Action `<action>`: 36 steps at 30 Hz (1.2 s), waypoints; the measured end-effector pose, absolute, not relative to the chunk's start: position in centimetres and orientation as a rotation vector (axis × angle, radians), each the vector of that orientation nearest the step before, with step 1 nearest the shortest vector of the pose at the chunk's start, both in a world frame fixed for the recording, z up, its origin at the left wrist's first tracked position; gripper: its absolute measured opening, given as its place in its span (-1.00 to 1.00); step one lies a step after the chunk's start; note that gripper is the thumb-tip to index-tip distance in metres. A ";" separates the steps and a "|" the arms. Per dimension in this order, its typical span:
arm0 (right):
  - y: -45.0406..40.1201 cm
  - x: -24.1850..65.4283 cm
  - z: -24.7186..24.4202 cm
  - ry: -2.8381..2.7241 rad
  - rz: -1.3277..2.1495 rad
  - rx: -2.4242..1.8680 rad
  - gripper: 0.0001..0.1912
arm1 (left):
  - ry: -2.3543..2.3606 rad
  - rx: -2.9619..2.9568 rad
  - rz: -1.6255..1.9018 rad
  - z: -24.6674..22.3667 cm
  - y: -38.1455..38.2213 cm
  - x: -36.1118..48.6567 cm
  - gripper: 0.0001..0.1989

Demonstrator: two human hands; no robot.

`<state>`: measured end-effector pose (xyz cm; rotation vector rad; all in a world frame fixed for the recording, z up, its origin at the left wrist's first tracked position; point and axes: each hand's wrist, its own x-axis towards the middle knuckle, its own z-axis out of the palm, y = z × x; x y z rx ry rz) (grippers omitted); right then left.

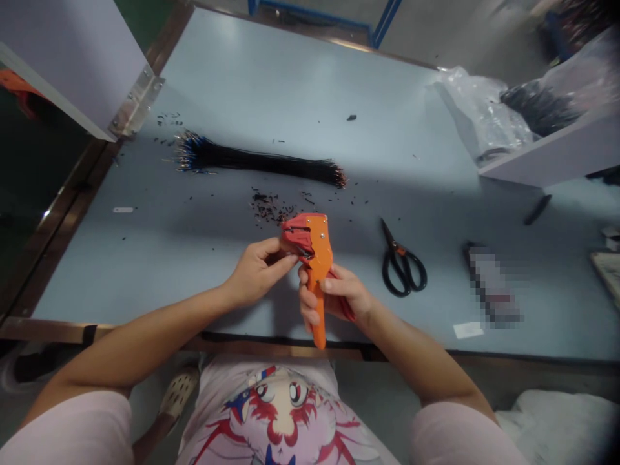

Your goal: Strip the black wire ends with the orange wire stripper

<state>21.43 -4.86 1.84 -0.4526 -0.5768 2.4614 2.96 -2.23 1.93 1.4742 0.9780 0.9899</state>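
Note:
My right hand (pixel 339 294) is wrapped round the handles of an orange and red wire stripper (pixel 320 245), held upright above the table near its front edge. Close to the tool's red jaws, my left hand (pixel 259 271) is closed in a pinch, thumb against fingers. Whatever lies in that pinch is too small or hidden to make out. Beyond the tool a bundle of black wires (pixel 266 163) lies across the table, with blue and metal ends at the left and bare copper ends at the right. Dark scraps of insulation (pixel 271 208) are scattered between the bundle and the stripper.
Black-handled scissors (pixel 402 261) lie right of my hands, points away from me. Farther right are a blurred-out dark object (pixel 491 284) and a white label (pixel 468 330). Clear plastic bags (pixel 489 110) stand behind a panel at the back right. Another panel (pixel 82 58) rises at left.

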 end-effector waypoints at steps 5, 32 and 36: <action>-4.9 21.3 1.7 -0.584 2.447 -0.463 -0.73 | 0.938 1.419 0.975 1.9 -2.2 3.0 -0.83; -4.7 20.6 1.5 -0.640 2.383 -0.670 -0.66 | 0.884 1.290 0.925 1.7 -2.0 3.4 -0.77; -4.2 20.3 0.7 -0.592 2.401 -0.723 -0.64 | 0.949 1.282 0.919 1.2 -1.6 3.4 -0.77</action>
